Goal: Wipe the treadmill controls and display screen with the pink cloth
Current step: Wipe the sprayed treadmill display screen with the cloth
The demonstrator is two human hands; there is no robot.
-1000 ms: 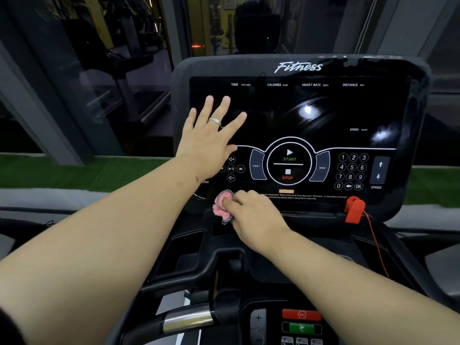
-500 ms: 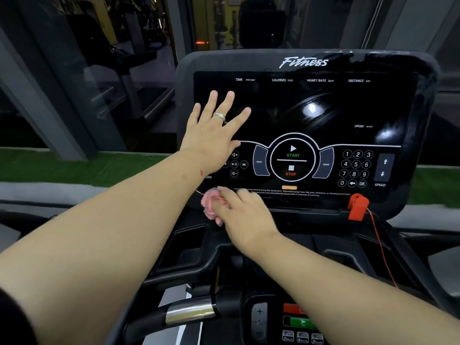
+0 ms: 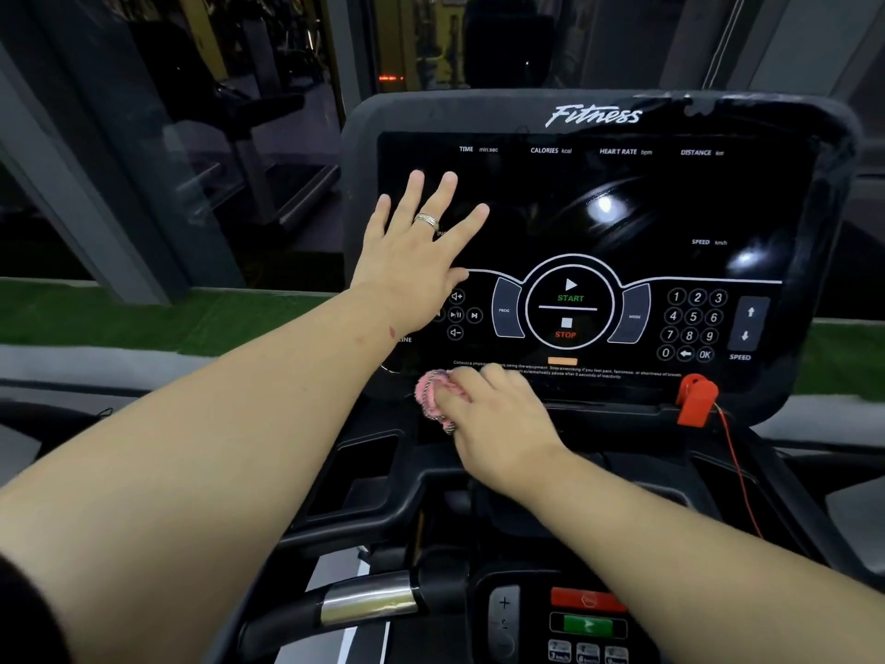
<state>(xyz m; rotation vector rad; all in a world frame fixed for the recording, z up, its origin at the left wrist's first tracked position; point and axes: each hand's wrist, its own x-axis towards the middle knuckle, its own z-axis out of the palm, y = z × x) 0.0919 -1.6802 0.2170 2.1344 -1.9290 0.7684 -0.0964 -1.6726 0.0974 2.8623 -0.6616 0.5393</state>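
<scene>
We see a black treadmill console [image 3: 814,136] standing upright before us, its glossy display screen [image 3: 622,208] dark and catching two bright reflections of ceiling light at about two and three o'clock of the START/STOP dial [image 3: 569,309]. Behind it, from ten to twelve o'clock, glass panels and grey pillars give onto a dim gym with other machines; a strip of green turf [image 3: 143,313] runs across at nine and three o'clock.

Our left hand [image 3: 412,261] lies flat on the screen at ten o'clock from the dial, fingers spread wide and straight, a ring [image 3: 427,220] on one finger. Our right hand [image 3: 498,424] sits at seven o'clock from the dial, at the lower edge of the panel, fingers curled over the bunched pink cloth [image 3: 433,393], pressing it against the console; the cloth shows at the hand's nine o'clock side.

Counting: two hands, one cloth, one ring. The number keypad [image 3: 693,325] at three o'clock of the dial carries ten digits plus a back arrow and OK. Two arrows sit above the SPEED label [image 3: 748,324]. We count four media buttons [image 3: 457,314] showing at nine o'clock beside the left palm; others may be hidden. One red safety clip [image 3: 697,400] with a red cord hangs at four o'clock. At six o'clock, low down, we see one red button [image 3: 588,600], one green button [image 3: 588,626] and one metal-banded handlebar [image 3: 368,601].
</scene>
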